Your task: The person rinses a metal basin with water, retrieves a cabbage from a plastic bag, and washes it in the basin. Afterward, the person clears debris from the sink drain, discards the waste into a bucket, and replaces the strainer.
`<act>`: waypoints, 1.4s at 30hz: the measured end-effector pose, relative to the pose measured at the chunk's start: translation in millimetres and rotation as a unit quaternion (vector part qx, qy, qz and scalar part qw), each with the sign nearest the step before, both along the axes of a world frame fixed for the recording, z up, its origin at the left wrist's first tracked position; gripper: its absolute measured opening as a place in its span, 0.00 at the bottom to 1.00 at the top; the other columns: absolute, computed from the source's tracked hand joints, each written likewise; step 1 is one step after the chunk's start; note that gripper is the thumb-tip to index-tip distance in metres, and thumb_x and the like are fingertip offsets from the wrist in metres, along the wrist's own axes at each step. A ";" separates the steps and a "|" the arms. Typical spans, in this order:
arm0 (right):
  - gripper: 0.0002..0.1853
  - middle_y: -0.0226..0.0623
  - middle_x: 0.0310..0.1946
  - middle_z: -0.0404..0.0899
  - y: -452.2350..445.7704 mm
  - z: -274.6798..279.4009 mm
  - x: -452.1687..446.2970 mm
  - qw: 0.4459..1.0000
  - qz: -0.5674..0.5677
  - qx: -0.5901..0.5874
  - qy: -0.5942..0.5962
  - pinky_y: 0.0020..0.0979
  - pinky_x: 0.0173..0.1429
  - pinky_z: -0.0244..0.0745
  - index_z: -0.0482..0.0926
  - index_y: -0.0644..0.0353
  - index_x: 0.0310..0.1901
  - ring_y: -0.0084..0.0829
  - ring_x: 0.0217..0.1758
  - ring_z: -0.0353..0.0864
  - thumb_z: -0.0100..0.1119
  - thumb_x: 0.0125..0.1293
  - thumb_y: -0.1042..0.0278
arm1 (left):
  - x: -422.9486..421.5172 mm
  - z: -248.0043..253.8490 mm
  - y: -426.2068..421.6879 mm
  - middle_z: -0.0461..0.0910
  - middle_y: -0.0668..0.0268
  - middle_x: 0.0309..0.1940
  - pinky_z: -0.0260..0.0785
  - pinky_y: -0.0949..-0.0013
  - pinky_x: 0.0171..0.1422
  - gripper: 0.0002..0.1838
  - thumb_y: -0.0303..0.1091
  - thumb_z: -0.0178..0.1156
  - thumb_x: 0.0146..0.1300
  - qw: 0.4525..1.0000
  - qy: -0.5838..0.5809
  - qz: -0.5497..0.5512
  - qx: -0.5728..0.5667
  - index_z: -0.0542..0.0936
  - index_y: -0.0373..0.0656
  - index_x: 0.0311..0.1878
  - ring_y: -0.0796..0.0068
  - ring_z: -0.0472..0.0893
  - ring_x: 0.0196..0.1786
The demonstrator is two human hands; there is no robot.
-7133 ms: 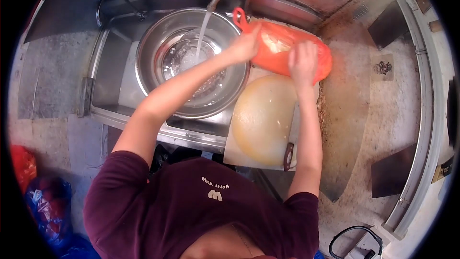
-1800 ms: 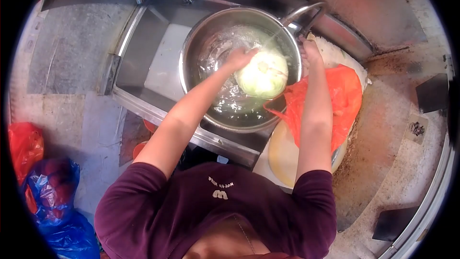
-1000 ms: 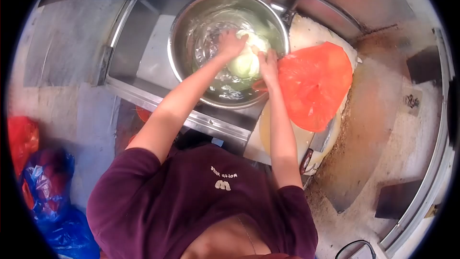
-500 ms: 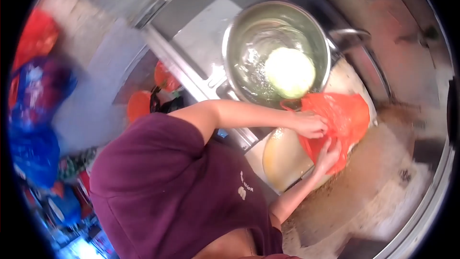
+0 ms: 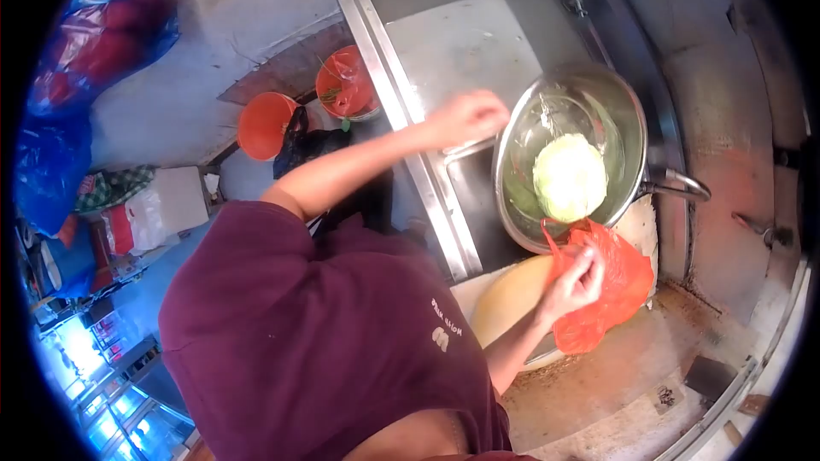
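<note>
My left hand (image 5: 471, 117) is in the air over the sink's divider, left of the bowl, slightly blurred. Its fingers look curled in, and what they hold, if anything, cannot be made out. My right hand (image 5: 581, 280) is closed in a pinch on a red plastic bag (image 5: 611, 290), which hangs crumpled beside the bowl with one handle loop sticking up. What the bag contains is hidden. A large steel bowl (image 5: 634, 119), tilted in view, holds clear water and a pale green cabbage (image 5: 570, 177), overexposed on its upper side.
The steel sink (image 5: 461, 43) lies beyond my left hand, with a tap (image 5: 579, 5) at its back. A yellowish rounded basin (image 5: 512, 294) stands below the bowl. Orange buckets (image 5: 266, 125) and a dark bag (image 5: 299, 145) are on the floor at left, near blue bags (image 5: 51, 158).
My left hand has left the red bag and swung up and left over the sink. My right hand remains at the bag. The whole view has shifted.
</note>
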State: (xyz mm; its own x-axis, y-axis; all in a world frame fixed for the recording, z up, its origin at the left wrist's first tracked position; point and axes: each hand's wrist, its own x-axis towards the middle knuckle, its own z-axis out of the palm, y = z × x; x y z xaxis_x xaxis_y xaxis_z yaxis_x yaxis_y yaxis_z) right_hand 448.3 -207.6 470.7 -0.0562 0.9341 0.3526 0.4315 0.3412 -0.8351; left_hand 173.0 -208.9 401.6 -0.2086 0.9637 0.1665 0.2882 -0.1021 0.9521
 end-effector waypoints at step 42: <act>0.20 0.48 0.49 0.66 191.4 -458.9 -399.4 0.881 0.105 -0.234 -0.398 0.42 0.51 0.69 0.70 0.64 0.47 0.49 0.47 0.71 0.51 0.57 0.60 | -280.7 -136.9 12.8 0.65 0.67 0.14 0.62 0.69 0.33 0.06 0.26 0.63 0.44 0.947 0.257 0.193 -0.033 0.74 0.42 0.19 0.68 0.67 0.19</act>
